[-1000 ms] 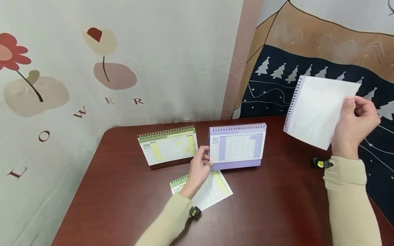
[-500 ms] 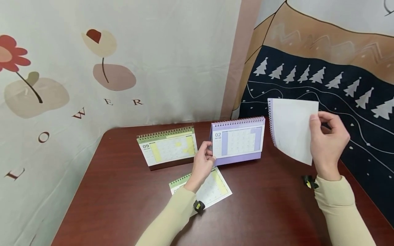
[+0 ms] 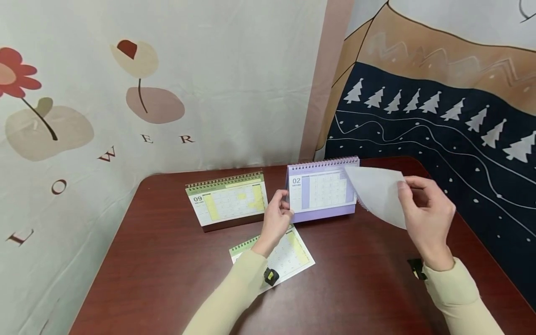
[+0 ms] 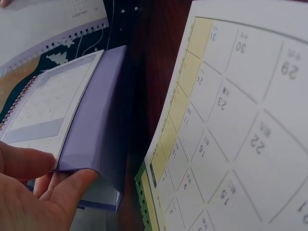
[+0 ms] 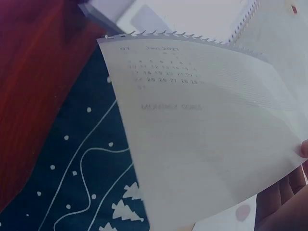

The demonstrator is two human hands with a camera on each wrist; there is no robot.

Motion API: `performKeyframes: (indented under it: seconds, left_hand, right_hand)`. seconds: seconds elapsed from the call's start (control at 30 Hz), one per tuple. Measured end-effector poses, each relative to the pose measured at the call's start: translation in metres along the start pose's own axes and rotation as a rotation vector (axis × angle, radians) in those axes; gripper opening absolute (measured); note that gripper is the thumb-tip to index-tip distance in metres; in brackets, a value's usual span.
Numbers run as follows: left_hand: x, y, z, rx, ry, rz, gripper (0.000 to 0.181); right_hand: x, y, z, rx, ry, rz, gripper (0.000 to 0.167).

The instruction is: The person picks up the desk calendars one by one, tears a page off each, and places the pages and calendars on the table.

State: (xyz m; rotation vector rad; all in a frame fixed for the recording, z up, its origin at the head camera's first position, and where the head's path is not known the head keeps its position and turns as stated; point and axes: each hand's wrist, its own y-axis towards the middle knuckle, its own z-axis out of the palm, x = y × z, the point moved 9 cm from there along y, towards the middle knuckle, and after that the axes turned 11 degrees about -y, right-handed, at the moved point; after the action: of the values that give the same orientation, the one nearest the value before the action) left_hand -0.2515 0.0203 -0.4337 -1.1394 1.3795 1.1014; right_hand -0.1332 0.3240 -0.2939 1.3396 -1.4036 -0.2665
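Observation:
A purple desk calendar (image 3: 322, 190) showing 02 stands on the table. My left hand (image 3: 277, 221) grips its left edge, thumb in front; the left wrist view shows the fingers at the lower corner of its purple base (image 4: 96, 125). In my right hand (image 3: 427, 218) a loose calendar page (image 3: 377, 193) is pinched between thumb and fingers. That page is curved, with a torn row of binding holes, and overlaps the purple calendar's right side in the head view. Its face in the right wrist view carries small print reading Jan 2021. Some fingers of the right hand are hidden.
A green desk calendar (image 3: 228, 200) showing 09 stands left of the purple one. Flat on the table (image 3: 159, 274) lies a loose green-and-yellow page (image 3: 293, 260), partly under my left forearm. Printed cloths hang behind the table and to its right.
My right hand has moved left and down with the loose page, from the far right to beside the purple calendar. The left hand keeps its grip; the purple calendar has shifted slightly.

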Motion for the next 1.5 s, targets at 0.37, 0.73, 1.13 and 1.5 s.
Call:
performKeyframes:
  seconds: [0.37, 0.73, 1.13, 1.5]
  left_hand:
    - [0.004, 0.006, 0.000, -0.009, 0.006, -0.030, 0.053]
    - [0.005, 0.014, 0.003, 0.010, 0.031, -0.043, 0.056]
    - [0.004, 0.019, 0.004, -0.004, 0.072, -0.059, 0.052]
    - [0.006, 0.023, 0.005, 0.000, 0.058, -0.063, 0.051]
  right_hand:
    - [0.023, -0.036, 0.019, 0.150, -0.026, -0.275, 0.012]
    - [0.034, -0.070, 0.047, 0.365, -0.159, -0.428, 0.035]
    - [0.035, -0.104, 0.069, 0.597, -0.188, -0.528, 0.024]
    - [0.029, -0.132, 0.083, 0.771, -0.205, -0.580, 0.023]
